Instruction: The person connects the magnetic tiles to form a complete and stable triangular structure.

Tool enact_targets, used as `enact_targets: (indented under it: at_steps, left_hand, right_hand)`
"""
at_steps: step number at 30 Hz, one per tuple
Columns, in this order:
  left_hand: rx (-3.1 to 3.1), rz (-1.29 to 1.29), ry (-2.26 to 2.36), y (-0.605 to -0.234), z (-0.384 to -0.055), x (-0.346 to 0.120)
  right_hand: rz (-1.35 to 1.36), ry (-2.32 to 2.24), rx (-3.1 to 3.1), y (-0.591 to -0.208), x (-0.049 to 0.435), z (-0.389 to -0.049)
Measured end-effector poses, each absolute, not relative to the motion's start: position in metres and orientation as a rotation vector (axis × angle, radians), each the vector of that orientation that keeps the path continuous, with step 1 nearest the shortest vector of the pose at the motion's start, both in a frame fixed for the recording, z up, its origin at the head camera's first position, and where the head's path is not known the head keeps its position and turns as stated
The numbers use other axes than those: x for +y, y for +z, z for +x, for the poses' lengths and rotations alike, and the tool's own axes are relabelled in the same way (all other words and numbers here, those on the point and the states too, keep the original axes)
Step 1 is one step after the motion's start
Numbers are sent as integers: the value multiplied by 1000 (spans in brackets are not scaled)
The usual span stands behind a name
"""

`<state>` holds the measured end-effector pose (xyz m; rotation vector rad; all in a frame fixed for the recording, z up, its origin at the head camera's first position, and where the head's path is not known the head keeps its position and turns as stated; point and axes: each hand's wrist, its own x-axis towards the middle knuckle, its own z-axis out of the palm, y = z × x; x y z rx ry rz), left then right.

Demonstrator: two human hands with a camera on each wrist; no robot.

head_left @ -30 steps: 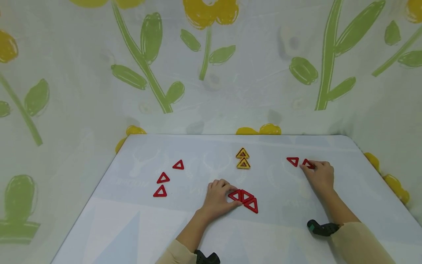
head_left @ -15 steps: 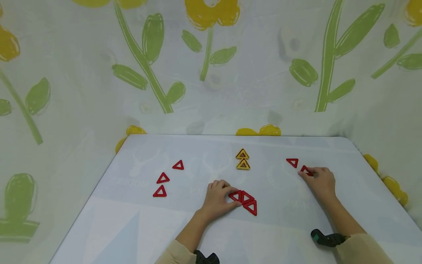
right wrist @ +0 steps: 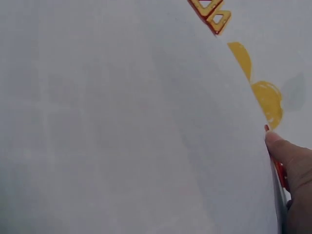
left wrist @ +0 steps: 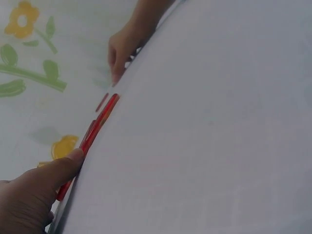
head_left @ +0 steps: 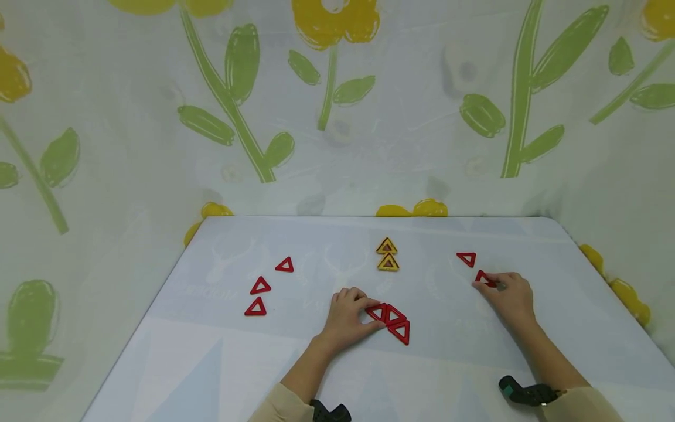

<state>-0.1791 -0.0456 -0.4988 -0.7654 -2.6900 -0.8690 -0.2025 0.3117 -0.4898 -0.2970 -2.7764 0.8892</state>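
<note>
In the head view, your left hand (head_left: pixel 345 316) is at six o'clock of the frame, thumb and forefinger pinching the left tile (head_left: pixel 382 313) of a red trio on the white table (head_left: pixel 448 334). The middle tile (head_left: pixel 389 314) adjoins it at three o'clock, and the low tile (head_left: pixel 408 332) lies at four o'clock, close against the middle one. At about two o'clock from this trio, your right hand (head_left: pixel 510 295) pinches a single tile (head_left: pixel 478 277), also red. From that one, the far tile (head_left: pixel 466 254) lies near but apart, between ten and eleven o'clock. At twelve o'clock from the trio sit two yellow tiles (head_left: pixel 387 254), one beyond the other. Three loose red tiles (head_left: pixel 261 291) lie between nine and ten o'clock, apart from one another.

In the left wrist view, your thumb presses a red edge at seven o'clock; your right hand reaches down from eleven, a thin red edge just below its fingertips. You cannot tell which tile that is.

In the right wrist view, your thumb is on a red tile at three o'clock, seen nearly edge-on. Two yellow-faced tiles with red rims show at one o'clock.
</note>
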Motion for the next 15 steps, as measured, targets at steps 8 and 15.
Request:
enact_targets:
  at_steps: [8,15]
  left_hand:
    - [-2684,-764,-868,-501,-180,-45]
    - [-2691,-771,-857,-501,-180,-45]
  right_hand:
    - [-155,902,-2736,-490,310,-197]
    - [-75,925,-2715,-491,312,-195]
